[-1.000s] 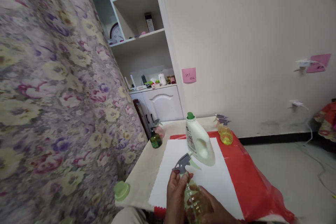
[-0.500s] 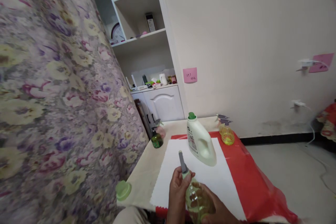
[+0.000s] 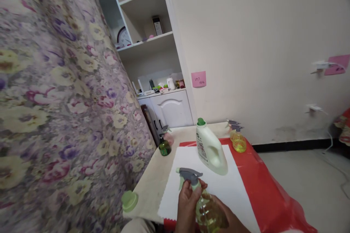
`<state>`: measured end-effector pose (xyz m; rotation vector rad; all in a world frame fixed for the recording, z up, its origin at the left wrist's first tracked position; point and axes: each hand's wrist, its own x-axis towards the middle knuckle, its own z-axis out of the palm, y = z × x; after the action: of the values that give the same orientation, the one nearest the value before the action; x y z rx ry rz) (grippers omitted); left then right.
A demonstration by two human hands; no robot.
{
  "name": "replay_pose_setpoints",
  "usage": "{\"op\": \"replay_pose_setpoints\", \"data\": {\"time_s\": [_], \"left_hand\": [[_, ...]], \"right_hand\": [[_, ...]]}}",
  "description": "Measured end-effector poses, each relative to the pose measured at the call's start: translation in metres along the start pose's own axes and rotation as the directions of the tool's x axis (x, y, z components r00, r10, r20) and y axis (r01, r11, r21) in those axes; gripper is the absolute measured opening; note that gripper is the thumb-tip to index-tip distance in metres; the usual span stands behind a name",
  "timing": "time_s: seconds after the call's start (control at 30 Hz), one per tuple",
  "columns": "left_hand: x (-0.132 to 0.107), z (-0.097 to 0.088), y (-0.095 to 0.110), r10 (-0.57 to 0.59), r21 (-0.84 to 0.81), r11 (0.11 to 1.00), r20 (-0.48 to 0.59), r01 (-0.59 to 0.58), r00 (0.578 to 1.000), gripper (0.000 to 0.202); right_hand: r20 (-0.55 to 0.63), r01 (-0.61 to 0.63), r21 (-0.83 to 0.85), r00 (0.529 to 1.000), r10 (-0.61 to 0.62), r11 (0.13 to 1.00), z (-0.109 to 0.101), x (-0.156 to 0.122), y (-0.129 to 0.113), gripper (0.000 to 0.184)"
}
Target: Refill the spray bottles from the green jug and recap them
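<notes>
A clear spray bottle (image 3: 205,209) with pale yellow-green liquid is tilted above the near edge of the white sheet (image 3: 180,189). Its grey trigger head (image 3: 190,175) has the nozzle pointing left. My left hand (image 3: 188,202) pinches the light green collar just below that head. Around the bottle's body, on its right side, wraps my right hand (image 3: 228,216), fingers partly seen through the plastic. Beyond the hands a pale green detergent jug (image 3: 212,149) stands on the sheet, a green piece at its mouth. A light green cap (image 3: 129,201) lies at the table's left corner.
At the back left are a dark green pump bottle (image 3: 164,146) and a pinkish spray bottle (image 3: 168,138). Yellow spray bottles (image 3: 239,142) stand at the back right on red sheeting (image 3: 269,189). A floral curtain (image 3: 68,109) borders the left; a wall rises behind the table.
The trigger head has turned on the bottle: its nozzle pointed away from me before and now points left. Both hands stay on the bottle. The view has shifted slightly.
</notes>
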<state>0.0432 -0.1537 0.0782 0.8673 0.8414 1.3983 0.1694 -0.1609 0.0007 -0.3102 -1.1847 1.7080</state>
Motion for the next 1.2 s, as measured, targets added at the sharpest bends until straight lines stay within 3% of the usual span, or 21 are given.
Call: {"op": "replay_pose_setpoints", "data": {"time_s": [0.17,0.3,0.4,0.57,0.77,0.93,1.2], "left_hand": [[-0.006,-0.001,0.006,-0.060,-0.082,0.994,0.132,0.072,0.989,0.043],[-0.005,-0.004,0.005,-0.067,-0.137,0.987,0.144,0.087,0.987,0.037],[0.000,-0.004,0.003,-0.046,-0.120,0.991,0.078,0.055,0.996,0.030],[0.008,0.000,0.005,0.050,-0.085,0.995,-0.091,-0.057,0.995,0.036],[0.014,-0.004,0.020,0.109,-0.032,0.993,-0.059,-0.111,0.992,0.035],[0.011,-0.005,0.037,0.135,-0.072,0.988,-0.039,-0.138,0.990,0.037],[0.013,-0.012,0.045,0.143,0.047,0.989,-0.167,-0.137,0.976,0.043]], "right_hand": [[-0.015,-0.038,-0.010,0.999,0.038,0.999,0.015,-0.001,-0.024,0.079],[-0.053,-0.050,-0.060,0.997,0.047,0.997,0.016,0.000,-0.027,0.081],[-0.086,-0.078,-0.056,0.994,0.073,0.995,0.011,0.001,-0.019,0.083],[-0.049,-0.074,-0.075,0.996,0.070,0.994,0.001,-0.002,-0.007,0.080],[-0.140,-0.146,-0.124,0.982,0.128,0.982,-0.008,-0.003,0.005,0.081],[-0.166,-0.168,-0.106,0.975,0.149,0.980,-0.018,0.000,0.021,0.102],[-0.126,-0.125,-0.056,0.985,0.118,0.991,-0.029,-0.003,0.036,0.109]]}}
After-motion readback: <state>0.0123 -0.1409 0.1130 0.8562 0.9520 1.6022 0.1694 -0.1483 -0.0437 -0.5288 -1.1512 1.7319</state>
